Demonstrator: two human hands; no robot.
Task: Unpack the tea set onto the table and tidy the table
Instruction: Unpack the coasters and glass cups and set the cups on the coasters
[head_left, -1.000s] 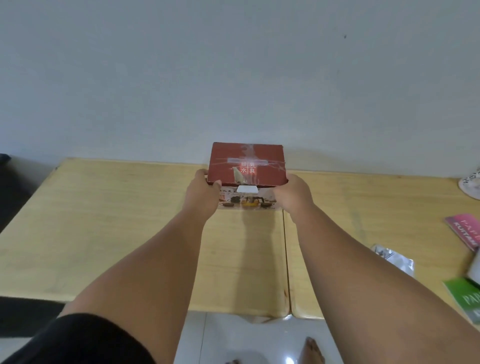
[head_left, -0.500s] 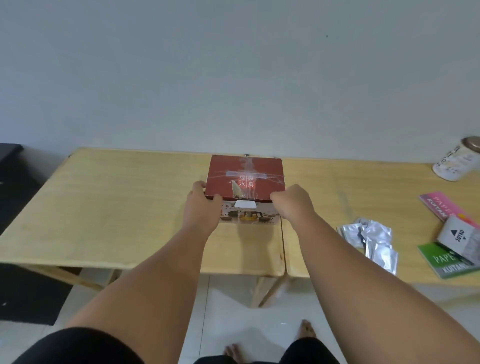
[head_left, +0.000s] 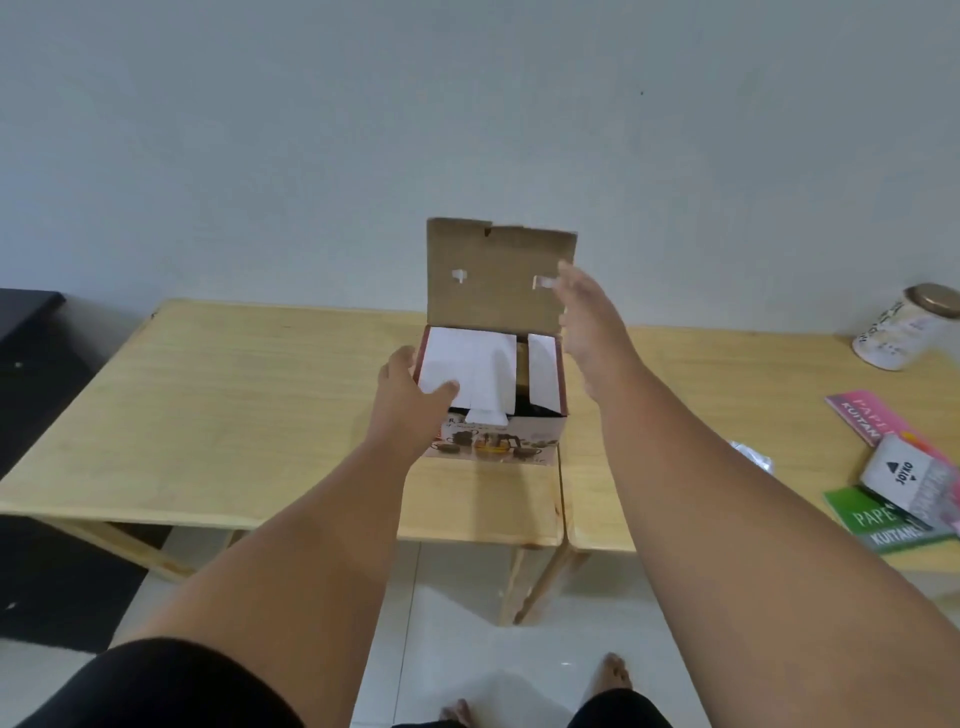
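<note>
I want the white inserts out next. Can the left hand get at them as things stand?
Probably yes. The box lid stands upright, the top is open, and the left hand already rests at the near left corner with fingers touching the white inserts.

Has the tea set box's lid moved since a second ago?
Yes. The lid has swung up and back toward the wall and now stands upright, while the tea set box stays over the seam between the tables.
</note>
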